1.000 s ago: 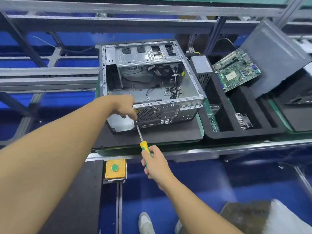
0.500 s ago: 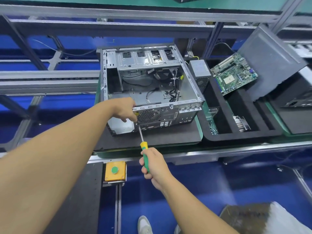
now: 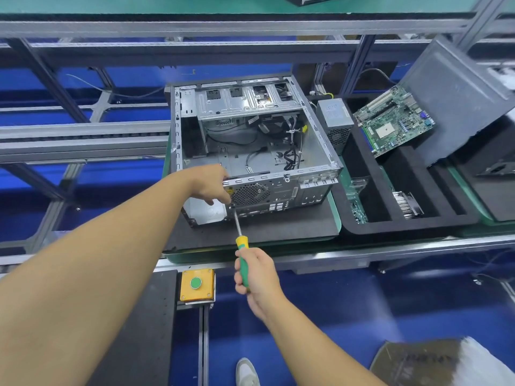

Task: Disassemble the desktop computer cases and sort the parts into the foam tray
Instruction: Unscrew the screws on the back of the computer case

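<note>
R hand is wrapped fully around the green handle of the screwdriver, below the conveyor edge and closest to the body. From there the tool's long axis runs up and slightly to the left, away from the person. The thin shaft ends at the rear panel of the case, at the lower-left corner of the fan grille. L hand lies over the upper rear edge at that spot, w/ fingers bent down toward the shaft end. The tip is hidden behind them, so I cannot tell if they pinch a screw or only steady the metal. So the L hand is the nearer one to the work point, and the R hand sits further back, in line w/ the screw axis. I judge the coming move is a turn about this axis, w/o side shift. The case lies on its side on a black mat, open face up, cables inside. Just to the right, the foam tray holds a PSU and a heatsink. A mainboard leans there against a grey side panel.
</note>
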A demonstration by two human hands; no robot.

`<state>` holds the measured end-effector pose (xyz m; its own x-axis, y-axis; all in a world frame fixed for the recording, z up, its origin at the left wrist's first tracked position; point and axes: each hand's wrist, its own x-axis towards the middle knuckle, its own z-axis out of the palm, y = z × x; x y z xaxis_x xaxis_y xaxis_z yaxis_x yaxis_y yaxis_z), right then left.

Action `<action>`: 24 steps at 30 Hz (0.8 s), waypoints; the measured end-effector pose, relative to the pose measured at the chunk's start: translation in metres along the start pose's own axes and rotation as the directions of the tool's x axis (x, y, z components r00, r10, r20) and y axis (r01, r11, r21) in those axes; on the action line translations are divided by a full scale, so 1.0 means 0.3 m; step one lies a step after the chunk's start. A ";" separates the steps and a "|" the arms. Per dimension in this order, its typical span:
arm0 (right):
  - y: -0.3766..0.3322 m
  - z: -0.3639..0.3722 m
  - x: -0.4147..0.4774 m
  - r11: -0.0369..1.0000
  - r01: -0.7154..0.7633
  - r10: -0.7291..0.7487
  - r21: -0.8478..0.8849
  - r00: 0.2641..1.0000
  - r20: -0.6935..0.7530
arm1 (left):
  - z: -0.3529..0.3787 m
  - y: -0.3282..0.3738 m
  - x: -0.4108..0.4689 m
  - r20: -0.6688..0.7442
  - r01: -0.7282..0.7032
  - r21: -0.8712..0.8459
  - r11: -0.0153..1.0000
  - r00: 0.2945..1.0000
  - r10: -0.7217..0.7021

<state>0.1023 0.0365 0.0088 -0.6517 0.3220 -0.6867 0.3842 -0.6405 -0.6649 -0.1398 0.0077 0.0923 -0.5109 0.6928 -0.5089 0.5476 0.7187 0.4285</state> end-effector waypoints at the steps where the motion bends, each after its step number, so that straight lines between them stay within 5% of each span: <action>1: -0.002 0.006 -0.002 0.991 -0.058 0.053 0.119 0.998 0.041 | 0.001 -0.001 0.001 0.000 0.002 0.000 1.000 1.000 -0.002; 4: -0.029 -0.018 0.006 0.933 -0.206 0.157 0.296 0.971 0.180 | 0.001 -0.004 0.004 0.004 0.013 -0.003 1.000 1.000 -0.013; 12: -0.056 -0.030 0.027 0.920 -0.332 0.204 0.209 0.860 0.468 | 0.004 -0.006 0.008 0.006 0.024 -0.004 1.000 1.000 -0.024; 18: -0.030 -0.016 0.016 0.944 -0.253 0.146 0.213 0.896 0.418 | 0.005 -0.009 0.011 0.015 0.024 0.020 0.999 1.000 -0.025; 20: -0.020 0.020 0.003 0.991 -0.118 0.098 0.069 0.965 0.242 | 0.007 -0.008 0.012 0.019 0.026 0.031 0.999 0.999 -0.027; 22: -0.014 0.051 -0.010 0.935 0.086 -0.088 -0.344 0.996 0.009 | 0.007 -0.005 0.010 0.013 0.024 0.048 0.999 1.000 -0.025; 24: 0.001 0.046 -0.014 0.569 0.150 -0.364 -0.808 0.928 -0.085 | 0.007 -0.001 0.005 0.000 0.024 0.071 0.997 1.000 -0.024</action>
<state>0.0960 0.0252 0.0155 -0.6890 0.5908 -0.4199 0.6498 0.2469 -0.7188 -0.1393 0.0084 0.0898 -0.5238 0.6756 -0.5188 0.5811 0.7287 0.3623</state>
